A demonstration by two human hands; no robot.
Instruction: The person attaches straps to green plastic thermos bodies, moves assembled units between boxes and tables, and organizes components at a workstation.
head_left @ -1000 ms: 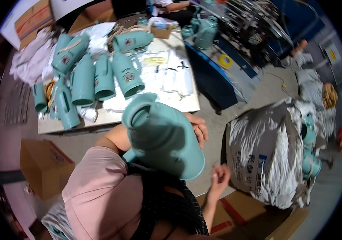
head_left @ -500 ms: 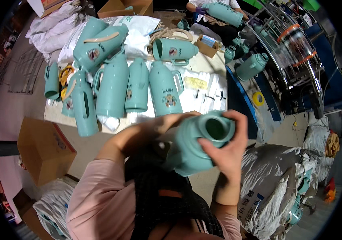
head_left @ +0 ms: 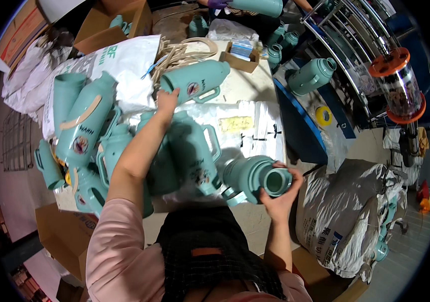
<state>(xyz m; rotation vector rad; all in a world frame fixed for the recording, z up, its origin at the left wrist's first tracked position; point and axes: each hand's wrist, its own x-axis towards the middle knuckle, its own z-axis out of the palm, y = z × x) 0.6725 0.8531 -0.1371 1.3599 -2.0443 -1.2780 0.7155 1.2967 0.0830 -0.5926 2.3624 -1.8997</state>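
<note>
My right hand (head_left: 278, 201) grips the neck of a mint-green thermos (head_left: 250, 173), which tilts at the table's front right with its open mouth facing me and its handle low on the left. Across the table reaches my left hand (head_left: 167, 103), its fingers at the rim of the hollow end of a thermos shell (head_left: 202, 80) lying on its side. Part of those fingers is hidden. Under my left forearm stand several thermoses, among them one with a printed picture (head_left: 192, 156). More thermos shells (head_left: 81, 126) lean in a pile on the left.
Beyond the lying shell are a bundle of beige strips (head_left: 172, 58) and a small cardboard box (head_left: 242, 60). A white sack (head_left: 127, 65) lies at the back left. A metal rack (head_left: 346, 50) stands right, a large wrapped sack (head_left: 335, 216) below it. A co-worker's purple-gloved hand (head_left: 219, 4) shows at the top.
My left hand has left the thermos in front of me and reached forward to the lying shell. My right hand has lowered the thermos to the table's front right. The view has shifted.
</note>
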